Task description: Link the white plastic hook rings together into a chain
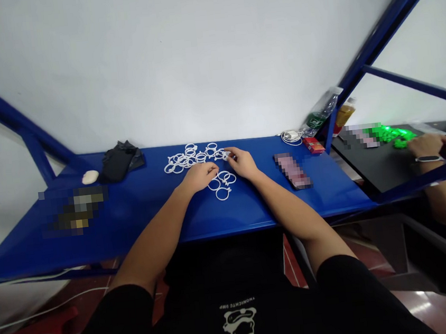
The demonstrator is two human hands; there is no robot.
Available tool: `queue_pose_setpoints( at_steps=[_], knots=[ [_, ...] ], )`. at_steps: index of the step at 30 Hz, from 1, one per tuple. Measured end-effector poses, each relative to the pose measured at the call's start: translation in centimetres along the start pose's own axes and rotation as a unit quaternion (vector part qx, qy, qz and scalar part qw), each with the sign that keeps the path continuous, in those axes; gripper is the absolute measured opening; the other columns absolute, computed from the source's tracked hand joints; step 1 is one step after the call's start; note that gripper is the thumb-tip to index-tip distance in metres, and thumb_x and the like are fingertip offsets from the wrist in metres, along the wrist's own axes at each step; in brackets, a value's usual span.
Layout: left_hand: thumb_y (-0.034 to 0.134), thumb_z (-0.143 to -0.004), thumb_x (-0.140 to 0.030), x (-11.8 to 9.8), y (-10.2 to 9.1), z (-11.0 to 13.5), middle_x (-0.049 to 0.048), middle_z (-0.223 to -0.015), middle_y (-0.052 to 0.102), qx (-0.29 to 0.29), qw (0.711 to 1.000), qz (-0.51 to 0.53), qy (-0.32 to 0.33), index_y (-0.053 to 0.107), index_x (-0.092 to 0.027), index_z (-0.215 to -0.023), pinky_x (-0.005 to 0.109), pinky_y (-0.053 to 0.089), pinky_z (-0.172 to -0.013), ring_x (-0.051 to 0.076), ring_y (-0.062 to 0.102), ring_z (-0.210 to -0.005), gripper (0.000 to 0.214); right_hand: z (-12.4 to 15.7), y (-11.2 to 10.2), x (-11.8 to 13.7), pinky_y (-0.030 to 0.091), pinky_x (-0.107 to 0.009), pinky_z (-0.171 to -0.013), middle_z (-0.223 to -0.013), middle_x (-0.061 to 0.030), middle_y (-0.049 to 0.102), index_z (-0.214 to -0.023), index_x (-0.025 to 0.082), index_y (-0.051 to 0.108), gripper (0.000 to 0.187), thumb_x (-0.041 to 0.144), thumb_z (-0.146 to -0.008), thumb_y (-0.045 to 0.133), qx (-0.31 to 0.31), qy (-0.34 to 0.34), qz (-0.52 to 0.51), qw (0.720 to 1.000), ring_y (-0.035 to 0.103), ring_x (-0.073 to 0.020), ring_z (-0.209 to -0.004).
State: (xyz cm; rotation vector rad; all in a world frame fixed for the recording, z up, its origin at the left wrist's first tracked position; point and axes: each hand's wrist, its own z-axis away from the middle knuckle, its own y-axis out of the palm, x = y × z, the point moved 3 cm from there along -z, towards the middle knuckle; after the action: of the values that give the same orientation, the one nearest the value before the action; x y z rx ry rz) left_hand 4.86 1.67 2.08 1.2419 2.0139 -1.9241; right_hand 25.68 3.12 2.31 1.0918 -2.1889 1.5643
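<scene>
Left hand (200, 177): fingers bunched nearly together at the edge of a loose group of thin white plastic-looking rings with small tabs (225, 181); can't tell whether they pinch one. Right hand (243, 164): fingers curled, tips at the right end of a bigger tangled pile of matching white rings (196, 158); gap and hold both unclear. Loose group lies between the hands, toward the near side; pile sits just beyond the left fingers, all on a glossy blue counter (228, 217). Main risk: snagging. Rings overlap and tabs could hook, so lifting one might drag its neighbours along. Thin bands could also slip from a weak pinch or bend under a hard tug. Both groups sit close, so a careless left-hand sweep could mix them. Dark-edged, pink-blurred, phone-like slab (293, 171), well right of the right fingers, looks unlikely to interfere.
</scene>
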Motion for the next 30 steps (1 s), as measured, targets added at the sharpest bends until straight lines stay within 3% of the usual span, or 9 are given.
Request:
queue_pose_setpoints(
  at_steps=[5, 9, 12, 17, 21, 27, 30],
  knots=[
    [0.062, -0.099, -0.035, -0.6, -0.3, 0.1, 0.0018, -0.091, 0.081, -0.029, 0.999, 0.002, -0.015, 0.080, -0.026, -0.107, 0.032, 0.052, -0.076, 0.020, 0.073, -0.080, 0.022, 0.1, 0.3, 0.3, 0.056, -0.033, -0.089, -0.103, -0.0070, 0.079, -0.133, 0.017, 0.072, 0.043, 0.015, -0.092, 0.057, -0.006, -0.034, -0.023, 0.999, 0.070, -0.0195, -0.087],
    [0.071, -0.096, -0.038, -0.3, -0.5, 0.0, 0.0030, -0.098, 0.081, -0.069, 0.996, 0.001, -0.048, 0.074, -0.024, -0.127, 0.032, 0.052, -0.079, 0.020, 0.073, -0.082, 0.034, 0.2, 0.2, 0.6, 0.055, -0.032, -0.083, -0.099, -0.0073, 0.077, -0.123, 0.017, 0.076, 0.033, 0.026, -0.094, 0.064, -0.004, -0.071, -0.046, 0.996, 0.068, -0.0184, -0.083],
    [0.078, -0.091, -0.041, -0.4, -0.4, 0.1, 0.0016, -0.100, 0.081, -0.063, 0.997, -0.001, -0.049, 0.068, -0.026, -0.137, 0.031, 0.052, -0.078, 0.020, 0.074, -0.083, 0.049, 0.4, 0.1, 1.1, 0.054, -0.030, -0.080, -0.097, -0.0066, 0.076, -0.122, 0.017, 0.077, 0.031, 0.030, -0.096, 0.067, 0.008, -0.108, -0.065, 0.992, 0.067, -0.0172, -0.081],
    [0.075, -0.093, -0.036, -0.7, -0.4, 0.1, 0.0008, -0.102, 0.081, -0.070, 0.996, -0.007, -0.054, 0.066, -0.026, -0.138, 0.030, 0.053, -0.081, 0.019, 0.074, -0.084, 0.047, 0.6, 0.1, 1.7, 0.052, -0.029, -0.080, -0.097, -0.0056, 0.076, -0.126, 0.020, 0.076, 0.033, 0.036, -0.098, 0.069, 0.028, -0.142, -0.067, 0.987, 0.066, -0.0172, -0.082],
    [0.075, -0.091, -0.029, -0.4, -0.9, 0.0, 0.0024, -0.106, 0.081, -0.117, 0.991, 0.005, -0.060, 0.066, -0.025, -0.140, 0.032, 0.054, -0.082, 0.019, 0.072, -0.081, 0.050, 0.7, 0.0, 1.8, 0.051, -0.029, -0.081, -0.105, -0.0075, 0.078, -0.129, 0.020, 0.075, 0.035, 0.040, -0.101, 0.067, 0.029, -0.132, -0.052, 0.989, 0.069, -0.0182, -0.085],
    [0.078, -0.090, -0.030, 1.3, -1.6, -0.2, 0.0086, -0.118, 0.077, -0.217, 0.971, 0.061, -0.085, 0.064, -0.021, -0.139, 0.034, 0.056, -0.082, 0.018, 0.070, -0.078, 0.051, 0.8, -0.2, 1.7, 0.049, -0.028, -0.080, -0.100, -0.0061, 0.080, -0.126, 0.021, 0.075, 0.031, 0.037, -0.108, 0.056, 0.031, -0.081, -0.012, 0.996, 0.072, -0.0194, -0.085],
    [0.074, -0.094, -0.033, 2.3, -1.3, -0.5, 0.0081, -0.110, 0.078, -0.225, 0.963, 0.117, -0.094, 0.060, -0.020, -0.141, 0.034, 0.056, -0.083, 0.019, 0.072, -0.082, 0.051, 0.7, -0.4, 1.7, 0.050, -0.029, -0.079, -0.104, -0.0060, 0.081, -0.126, 0.022, 0.072, 0.029, 0.033, -0.108, 0.053, 0.008, -0.069, -0.018, 0.997, 0.071, -0.0195, -0.083]
  ],
)
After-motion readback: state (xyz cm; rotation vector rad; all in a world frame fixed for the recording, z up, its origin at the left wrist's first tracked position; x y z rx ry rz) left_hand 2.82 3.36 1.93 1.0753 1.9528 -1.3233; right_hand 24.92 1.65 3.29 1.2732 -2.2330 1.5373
